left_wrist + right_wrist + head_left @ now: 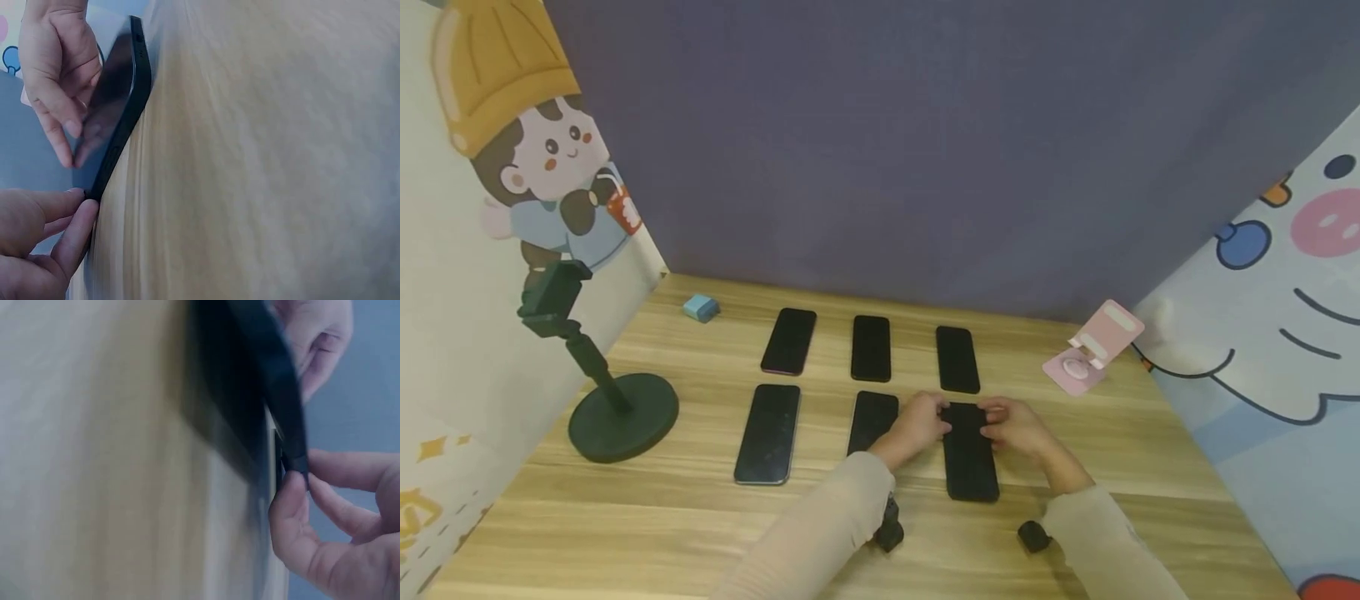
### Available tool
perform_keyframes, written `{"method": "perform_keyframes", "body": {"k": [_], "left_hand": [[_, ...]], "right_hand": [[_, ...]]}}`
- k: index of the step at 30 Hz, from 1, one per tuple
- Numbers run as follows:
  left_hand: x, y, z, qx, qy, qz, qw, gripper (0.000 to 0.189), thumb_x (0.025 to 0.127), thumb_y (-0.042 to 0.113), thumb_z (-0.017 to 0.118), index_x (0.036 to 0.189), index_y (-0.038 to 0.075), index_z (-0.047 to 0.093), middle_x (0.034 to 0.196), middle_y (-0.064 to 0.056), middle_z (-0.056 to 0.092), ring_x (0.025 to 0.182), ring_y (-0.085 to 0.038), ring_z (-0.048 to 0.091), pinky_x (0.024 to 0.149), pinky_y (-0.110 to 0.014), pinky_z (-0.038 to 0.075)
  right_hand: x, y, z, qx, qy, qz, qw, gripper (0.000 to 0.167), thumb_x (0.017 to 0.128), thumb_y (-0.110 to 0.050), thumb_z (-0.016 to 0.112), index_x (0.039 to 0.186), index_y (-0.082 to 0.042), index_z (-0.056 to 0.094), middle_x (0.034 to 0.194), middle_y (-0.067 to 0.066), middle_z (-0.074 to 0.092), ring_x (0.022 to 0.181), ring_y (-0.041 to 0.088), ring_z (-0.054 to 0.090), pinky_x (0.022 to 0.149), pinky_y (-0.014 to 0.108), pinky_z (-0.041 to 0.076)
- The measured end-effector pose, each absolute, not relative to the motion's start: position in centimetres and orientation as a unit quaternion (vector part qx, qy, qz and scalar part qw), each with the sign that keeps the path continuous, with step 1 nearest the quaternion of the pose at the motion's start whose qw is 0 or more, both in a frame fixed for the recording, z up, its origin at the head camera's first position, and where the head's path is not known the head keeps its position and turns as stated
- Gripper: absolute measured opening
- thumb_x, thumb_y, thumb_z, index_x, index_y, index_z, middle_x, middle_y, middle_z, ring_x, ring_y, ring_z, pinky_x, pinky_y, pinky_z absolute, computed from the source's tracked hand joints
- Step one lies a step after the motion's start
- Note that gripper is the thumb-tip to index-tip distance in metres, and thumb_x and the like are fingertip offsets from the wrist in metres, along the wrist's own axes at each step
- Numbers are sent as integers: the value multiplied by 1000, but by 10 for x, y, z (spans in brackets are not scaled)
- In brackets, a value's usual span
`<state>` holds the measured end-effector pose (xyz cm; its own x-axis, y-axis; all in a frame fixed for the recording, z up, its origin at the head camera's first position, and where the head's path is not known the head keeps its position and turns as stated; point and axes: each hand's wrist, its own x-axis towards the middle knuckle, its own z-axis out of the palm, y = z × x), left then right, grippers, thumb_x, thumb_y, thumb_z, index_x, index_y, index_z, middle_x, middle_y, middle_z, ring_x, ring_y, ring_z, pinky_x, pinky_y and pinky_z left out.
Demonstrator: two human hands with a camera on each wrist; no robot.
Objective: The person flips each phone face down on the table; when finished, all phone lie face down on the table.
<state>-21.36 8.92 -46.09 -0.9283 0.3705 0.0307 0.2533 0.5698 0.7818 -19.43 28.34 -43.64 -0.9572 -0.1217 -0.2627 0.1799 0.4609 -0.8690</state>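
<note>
A black smartphone (972, 462) at the front right is between both hands. My left hand (919, 427) pinches its upper left edge, thumb and fingers gripping the dark rim in the left wrist view. On the other side my right hand (1015, 427) pinches the upper right corner, its thumb and fingers at the rim in the right wrist view. The phone is tilted, with a dark shadow on the wood beneath it. Partly behind the left hand lies another phone (872, 417), and just beyond the held one is a third phone (957, 358).
More phones lie flat: one front left (767, 433), one back left (788, 342), one back middle (871, 348). A dark green phone stand (623, 417) rises at left, near a blue block (702, 307). A pink folding stand (1093, 350) is at right. A dark curtain (925, 150) closes the back.
</note>
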Motion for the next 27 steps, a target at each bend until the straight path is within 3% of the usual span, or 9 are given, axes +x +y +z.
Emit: {"method": "perform_keyframes", "body": {"k": [7, 12, 17, 23, 27], "left_hand": [[-210, 95, -460, 187, 881, 430, 63, 29, 86, 4, 74, 112, -2, 67, 92, -10, 63, 69, -11, 62, 69, -22, 51], [-204, 101, -461, 200, 879, 433, 20, 30, 86, 9, 74, 114, 0, 69, 90, -6, 60, 83, -16, 56, 74, -24, 47], [-198, 105, -462, 210, 852, 480, 0, 34, 90, 12, 70, 123, 2, 66, 97, -8, 61, 83, -15, 58, 72, -21, 48], [-196, 109, -463, 181, 783, 594, 40, 38, 95, 12, 65, 131, 3, 61, 93, -8, 66, 65, -9, 60, 56, -21, 51], [-194, 111, -463, 137, 711, 686, 77, 39, 97, 11, 62, 134, 1, 57, 108, -13, 65, 77, -14, 67, 60, -27, 57]], "right_hand": [[-194, 293, -423, -1, 791, -590, 162, 54, 91, 4, 62, 138, 14, 38, 131, 36, 38, 90, 20, 57, 71, 30, 55], [-193, 297, -419, -23, 772, -617, 150, 56, 93, 2, 61, 140, 16, 34, 130, 33, 44, 89, 16, 61, 77, 31, 55], [-192, 298, -417, -37, 755, -638, 149, 54, 97, -1, 57, 141, 18, 31, 130, 31, 44, 97, 14, 62, 83, 32, 54], [-191, 294, -415, -52, 754, -637, 152, 53, 98, -1, 54, 142, 17, 30, 127, 27, 44, 98, 16, 60, 83, 34, 54], [-191, 288, -415, -67, 756, -631, 157, 55, 97, 1, 54, 144, 14, 30, 132, 33, 39, 102, 22, 60, 85, 36, 54]]}}
